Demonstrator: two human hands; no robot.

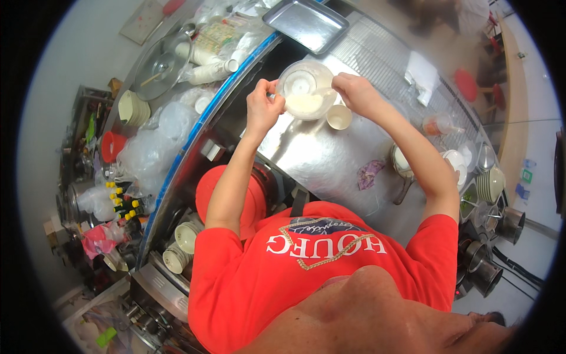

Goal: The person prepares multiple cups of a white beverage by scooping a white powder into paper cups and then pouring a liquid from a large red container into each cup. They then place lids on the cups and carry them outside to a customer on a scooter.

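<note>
My left hand pinches the near left rim of a translucent round plastic tub, which is tilted. White, grainy contents lie along the tub's lower side. My right hand is closed at the tub's right rim. A pale, thin utensil, perhaps a spoon, seems to run from its fingers into the tub; its shape is blurred. Just below the right hand, a pale paper cup stands on the steel counter with its mouth upward.
A steel tray lies beyond the tub. At right are white cloth or paper, a handled pan and stacked plates. A crumpled purple wrapper rests on the counter. Stacked cups and plastic bags crowd the left shelf.
</note>
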